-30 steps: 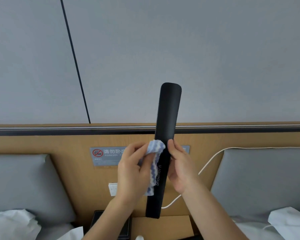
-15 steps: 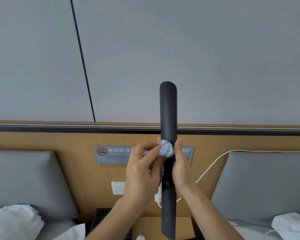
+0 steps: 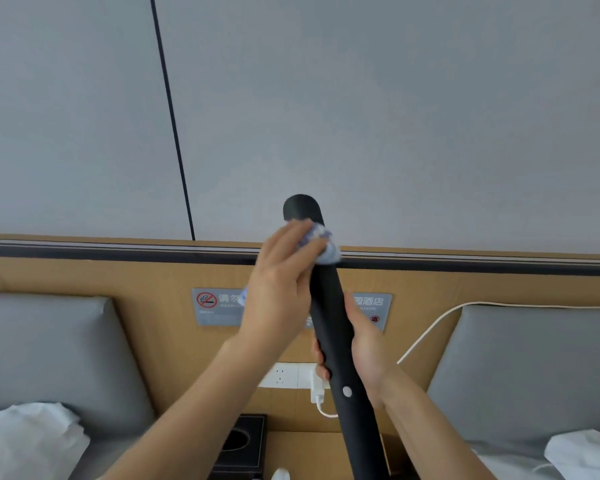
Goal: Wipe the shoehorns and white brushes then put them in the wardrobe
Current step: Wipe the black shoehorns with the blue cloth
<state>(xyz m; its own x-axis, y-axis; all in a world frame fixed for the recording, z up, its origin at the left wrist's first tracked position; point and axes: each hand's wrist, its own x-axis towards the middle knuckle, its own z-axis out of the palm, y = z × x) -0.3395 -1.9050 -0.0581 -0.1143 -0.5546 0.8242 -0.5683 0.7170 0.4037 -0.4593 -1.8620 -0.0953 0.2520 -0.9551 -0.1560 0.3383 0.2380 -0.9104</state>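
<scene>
- The black shoehorn (image 3: 326, 306) is held in the air in front of the headboard (image 3: 84, 278). Its long axis is almost upright, with the rounded top leaning a little to the left, and the lower end goes out of the picture at the bottom.
- The right hand (image 3: 361, 351) is wrapped round the shaft below the middle, with the fingers curled behind it.
- The left hand (image 3: 281, 282) is higher, just under the top end. Its fingers curl over a blue-white cloth (image 3: 323, 245) and press it on the shaft.
- Only a short piece shows above the cloth, so I think the next stroke must run along the axis, over the tip or down toward the right hand.
</scene>
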